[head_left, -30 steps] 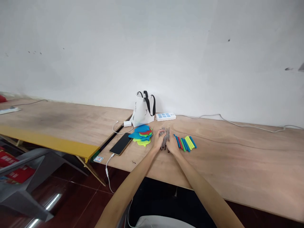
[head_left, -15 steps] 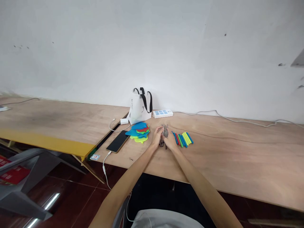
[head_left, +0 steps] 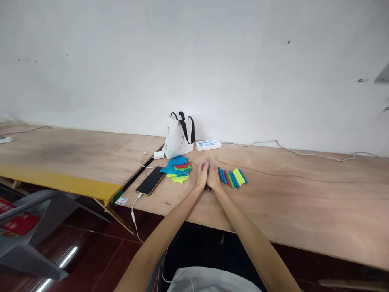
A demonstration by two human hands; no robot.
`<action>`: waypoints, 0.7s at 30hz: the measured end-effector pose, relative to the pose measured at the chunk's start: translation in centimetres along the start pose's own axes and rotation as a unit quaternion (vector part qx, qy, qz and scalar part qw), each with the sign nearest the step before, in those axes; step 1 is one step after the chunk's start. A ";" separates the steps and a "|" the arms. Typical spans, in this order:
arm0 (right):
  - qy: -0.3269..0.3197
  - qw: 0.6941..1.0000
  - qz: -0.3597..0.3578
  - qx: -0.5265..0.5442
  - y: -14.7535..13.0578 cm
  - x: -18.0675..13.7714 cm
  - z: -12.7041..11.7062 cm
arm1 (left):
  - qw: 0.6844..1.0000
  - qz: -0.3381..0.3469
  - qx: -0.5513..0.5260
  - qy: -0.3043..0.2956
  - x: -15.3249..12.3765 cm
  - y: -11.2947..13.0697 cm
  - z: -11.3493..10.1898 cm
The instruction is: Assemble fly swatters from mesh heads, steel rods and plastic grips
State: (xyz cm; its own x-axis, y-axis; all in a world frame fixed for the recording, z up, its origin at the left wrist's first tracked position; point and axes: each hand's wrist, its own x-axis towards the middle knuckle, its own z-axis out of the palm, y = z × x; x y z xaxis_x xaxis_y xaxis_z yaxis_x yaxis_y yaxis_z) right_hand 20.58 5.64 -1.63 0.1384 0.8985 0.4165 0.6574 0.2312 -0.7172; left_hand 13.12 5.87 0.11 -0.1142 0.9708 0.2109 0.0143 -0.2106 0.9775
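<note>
My left hand (head_left: 201,175) and my right hand (head_left: 214,177) press in from either side of a bundle of thin metal rods (head_left: 208,160) on the table. Only the rods' far tips and a short near end show; the palms and fingers cover their middle. Both hands are closed around the bundle, almost touching each other. Just right of my right hand lies a row of blue, red, green and yellow tubes (head_left: 233,178), side by side. To the left of my left hand is a pile of flat blue, red, green and yellow fly swatter heads (head_left: 178,170).
A black phone (head_left: 150,181) lies at the left with a white cable plugged in. Behind the pile stands a white bag (head_left: 178,140) with black handles, beside a white power strip (head_left: 208,145). A gap separates the wooden table (head_left: 291,198) from another table (head_left: 75,150).
My hands have come closer together and squeezed the spread metal rods into a tighter bundle. One more blue tube now shows at the left end of the row.
</note>
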 end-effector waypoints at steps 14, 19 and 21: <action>-0.058 0.995 -0.010 -0.086 -1.0 0.3 0.0 | 0.989 0.036 0.134 0.060 0.1 0.5 -1.4; -0.082 0.991 0.002 -0.110 -1.5 1.8 0.6 | 0.988 0.027 0.139 0.067 0.4 0.4 -1.6; -0.087 0.988 0.013 -0.125 -1.7 2.0 0.7 | 0.987 0.023 0.140 0.071 0.5 0.5 -1.7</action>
State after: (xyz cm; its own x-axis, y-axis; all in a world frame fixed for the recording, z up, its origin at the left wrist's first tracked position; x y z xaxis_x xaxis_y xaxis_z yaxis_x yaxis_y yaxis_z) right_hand 19.25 7.29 -0.01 0.0432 0.9585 0.2816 0.8208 0.1266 -0.5570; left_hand 11.34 6.07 0.66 -0.2449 0.9310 0.2708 0.2952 -0.1945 0.9354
